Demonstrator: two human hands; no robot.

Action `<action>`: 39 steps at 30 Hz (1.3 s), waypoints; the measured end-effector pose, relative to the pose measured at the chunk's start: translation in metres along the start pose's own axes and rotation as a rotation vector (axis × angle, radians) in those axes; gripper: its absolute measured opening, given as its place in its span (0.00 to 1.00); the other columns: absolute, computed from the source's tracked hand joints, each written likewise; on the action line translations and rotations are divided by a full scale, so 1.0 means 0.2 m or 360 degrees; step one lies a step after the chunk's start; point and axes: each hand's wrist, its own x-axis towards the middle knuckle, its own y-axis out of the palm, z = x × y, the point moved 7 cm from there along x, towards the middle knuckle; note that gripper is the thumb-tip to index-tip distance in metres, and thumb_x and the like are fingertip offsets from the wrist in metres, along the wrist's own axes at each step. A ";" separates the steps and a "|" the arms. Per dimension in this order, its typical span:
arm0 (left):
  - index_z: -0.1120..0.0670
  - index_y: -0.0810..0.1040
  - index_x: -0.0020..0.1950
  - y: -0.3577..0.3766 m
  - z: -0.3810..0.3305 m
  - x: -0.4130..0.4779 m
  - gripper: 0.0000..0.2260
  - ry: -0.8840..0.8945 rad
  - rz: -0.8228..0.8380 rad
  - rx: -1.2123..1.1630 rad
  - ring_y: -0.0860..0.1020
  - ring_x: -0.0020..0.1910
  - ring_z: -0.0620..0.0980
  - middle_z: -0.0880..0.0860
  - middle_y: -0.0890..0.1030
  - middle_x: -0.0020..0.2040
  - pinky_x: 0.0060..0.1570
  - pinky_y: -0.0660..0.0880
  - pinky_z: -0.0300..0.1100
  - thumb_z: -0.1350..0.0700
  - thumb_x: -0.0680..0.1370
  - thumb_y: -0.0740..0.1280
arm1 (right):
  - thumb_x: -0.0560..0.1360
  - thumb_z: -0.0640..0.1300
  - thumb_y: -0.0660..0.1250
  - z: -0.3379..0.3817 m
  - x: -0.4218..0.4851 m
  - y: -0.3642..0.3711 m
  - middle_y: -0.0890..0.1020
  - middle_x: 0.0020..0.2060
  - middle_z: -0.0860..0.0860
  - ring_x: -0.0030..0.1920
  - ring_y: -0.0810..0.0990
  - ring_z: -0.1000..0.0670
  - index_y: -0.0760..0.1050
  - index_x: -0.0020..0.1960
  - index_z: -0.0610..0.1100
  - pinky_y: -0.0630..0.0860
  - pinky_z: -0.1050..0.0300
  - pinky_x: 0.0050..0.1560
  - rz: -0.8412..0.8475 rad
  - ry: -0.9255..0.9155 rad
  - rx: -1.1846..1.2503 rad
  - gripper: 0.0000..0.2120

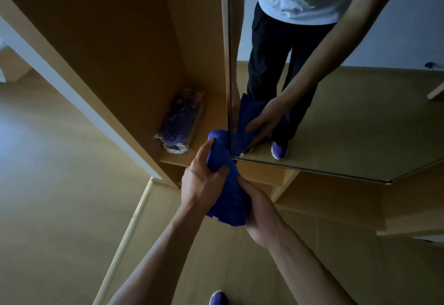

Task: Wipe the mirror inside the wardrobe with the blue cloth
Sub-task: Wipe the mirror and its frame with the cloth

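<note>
Flooring in a tan wood-look finish (48, 196) fills the dim room beneath us, and at the bottom edge the toe of a purple shoe (217, 298) pokes in, cut off by the frame. Our two bare forearms reach forward from there. A pale wooden strip (135, 219) runs slantwise low down, passing under our left arm.

Our left hand (200, 179) has its fingers and thumb curled round the upper part of the bunched deep-blue cloth (228, 199). Our right hand (260, 213) wraps the lower part from the other side, so both grip it between them. Most of the right fingers are hidden behind the fabric. The cloth sits in front of the lower left corner of the tall frameless mirror (348, 124), its top end just beside the glass edge, and we cannot tell whether it touches the glass.

Beyond the hands stands the light-brown wooden wardrobe (108, 40), its side panel rising out of view. On its bottom shelf, left of the mirror, lies a clear plastic-wrapped bundle (179, 122) of something purple, too dark to make out.

In the mirror we see our reflection from the chest down: white T-shirt, dark trousers, purple shoes, and the cloth in a hand, with the head cut off. A small dark object (428, 65) at the foot of the reflected wall, far right, is too small to identify
</note>
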 end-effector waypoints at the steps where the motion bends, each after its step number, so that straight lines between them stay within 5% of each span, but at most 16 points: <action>1: 0.35 0.66 0.76 0.00 0.01 0.01 0.32 -0.0026 0.0043 -0.0066 0.77 0.49 0.46 0.45 0.78 0.59 0.43 0.75 0.40 0.53 0.74 0.72 | 0.81 0.54 0.61 -0.01 0.01 0.02 0.82 0.61 0.43 0.63 0.79 0.40 0.78 0.66 0.45 0.72 0.40 0.67 0.0061 0.0052 0.0067 0.19; 5: 0.35 0.65 0.76 0.01 0.06 0.05 0.34 -0.0087 0.0223 -0.0255 0.80 0.54 0.48 0.48 0.79 0.63 0.53 0.81 0.52 0.49 0.71 0.71 | 0.79 0.53 0.65 0.00 0.06 0.06 0.79 0.65 0.40 0.62 0.78 0.39 0.77 0.68 0.43 0.73 0.44 0.64 0.0199 0.0215 0.0345 0.22; 8: 0.37 0.58 0.79 0.05 0.08 0.04 0.33 -0.0025 0.0305 -0.0171 0.78 0.53 0.44 0.49 0.76 0.65 0.51 0.79 0.43 0.48 0.77 0.70 | 0.77 0.51 0.68 0.03 0.10 0.06 0.81 0.60 0.40 0.55 0.81 0.40 0.77 0.68 0.41 0.79 0.46 0.54 0.0187 0.0219 0.0338 0.23; 10: 0.42 0.55 0.82 0.08 0.06 0.03 0.33 0.0089 0.0301 0.0069 0.72 0.62 0.48 0.53 0.70 0.70 0.56 0.70 0.40 0.50 0.80 0.67 | 0.76 0.47 0.68 0.03 0.13 0.05 0.83 0.56 0.41 0.50 0.83 0.41 0.76 0.68 0.39 0.80 0.48 0.50 0.0158 0.0200 0.0338 0.22; 14: 0.46 0.60 0.81 0.05 -0.05 0.06 0.34 0.0403 0.0241 0.0296 0.58 0.78 0.58 0.54 0.59 0.80 0.73 0.64 0.56 0.58 0.78 0.69 | 0.75 0.43 0.66 0.02 0.13 -0.02 0.81 0.53 0.39 0.52 0.80 0.41 0.79 0.60 0.36 0.74 0.46 0.59 0.0145 0.0167 0.0267 0.17; 16: 0.45 0.65 0.79 0.05 -0.10 0.07 0.33 0.0562 0.0270 0.0173 0.67 0.75 0.47 0.46 0.70 0.75 0.71 0.69 0.51 0.64 0.76 0.68 | 0.74 0.43 0.67 0.01 0.13 -0.04 0.81 0.49 0.40 0.49 0.81 0.43 0.79 0.55 0.36 0.73 0.50 0.57 0.0155 0.0215 0.0279 0.14; 18: 0.41 0.69 0.74 0.05 -0.10 0.06 0.31 0.0534 0.0257 0.0032 0.71 0.64 0.28 0.28 0.75 0.62 0.59 0.71 0.27 0.66 0.76 0.67 | 0.74 0.43 0.67 0.00 0.13 -0.05 0.82 0.47 0.41 0.47 0.83 0.44 0.81 0.53 0.36 0.76 0.52 0.53 0.0164 0.0219 0.0337 0.13; 19: 0.41 0.69 0.75 0.06 -0.09 0.06 0.32 0.0487 0.0236 -0.0027 0.72 0.61 0.26 0.26 0.75 0.59 0.54 0.69 0.22 0.66 0.76 0.66 | 0.74 0.42 0.66 0.00 0.13 -0.04 0.83 0.47 0.41 0.47 0.83 0.43 0.82 0.53 0.36 0.77 0.51 0.54 0.0179 0.0195 0.0379 0.13; 22: 0.38 0.67 0.76 0.11 -0.05 0.03 0.31 0.0365 0.0252 -0.0244 0.75 0.67 0.39 0.38 0.77 0.66 0.59 0.74 0.36 0.61 0.77 0.65 | 0.73 0.38 0.64 -0.02 0.14 0.00 0.85 0.47 0.42 0.46 0.84 0.43 0.83 0.55 0.38 0.78 0.48 0.54 0.0210 0.0105 0.0527 0.13; 26: 0.19 0.65 0.64 0.10 -0.07 0.01 0.31 0.0328 0.0253 -0.0273 0.75 0.63 0.31 0.27 0.77 0.62 0.57 0.76 0.37 0.56 0.75 0.62 | 0.73 0.38 0.63 -0.02 0.15 -0.01 0.83 0.50 0.42 0.47 0.83 0.42 0.78 0.62 0.39 0.80 0.49 0.49 0.0144 0.0011 0.0716 0.18; 29: 0.33 0.68 0.71 0.10 -0.06 0.01 0.25 0.0408 0.0212 -0.0256 0.78 0.64 0.38 0.41 0.79 0.67 0.58 0.78 0.41 0.60 0.81 0.64 | 0.76 0.40 0.62 0.00 0.16 0.02 0.82 0.53 0.42 0.49 0.82 0.42 0.76 0.67 0.39 0.80 0.49 0.49 0.0126 -0.0027 0.0780 0.20; 33: 0.51 0.76 0.68 0.06 -0.08 0.05 0.15 0.0443 0.0006 -0.0095 0.80 0.51 0.34 0.49 0.83 0.60 0.45 0.72 0.24 0.59 0.82 0.66 | 0.80 0.42 0.61 0.00 0.15 0.06 0.82 0.57 0.41 0.52 0.83 0.42 0.73 0.70 0.39 0.81 0.48 0.51 0.0137 -0.0022 0.0807 0.19; 35: 0.52 0.77 0.65 0.06 -0.09 0.06 0.12 0.0410 -0.0028 -0.0033 0.81 0.50 0.39 0.51 0.84 0.58 0.40 0.71 0.25 0.58 0.82 0.64 | 0.79 0.40 0.63 0.01 0.14 0.03 0.83 0.58 0.40 0.53 0.83 0.41 0.75 0.69 0.39 0.81 0.46 0.53 0.0062 -0.0020 0.0762 0.19; 39: 0.43 0.72 0.72 0.13 -0.08 -0.01 0.23 0.0247 -0.0070 -0.0160 0.79 0.46 0.28 0.37 0.78 0.59 0.38 0.73 0.26 0.63 0.80 0.62 | 0.78 0.38 0.63 0.06 0.06 -0.12 0.82 0.59 0.38 0.54 0.82 0.38 0.76 0.67 0.36 0.80 0.44 0.54 -0.0176 -0.0095 0.0713 0.18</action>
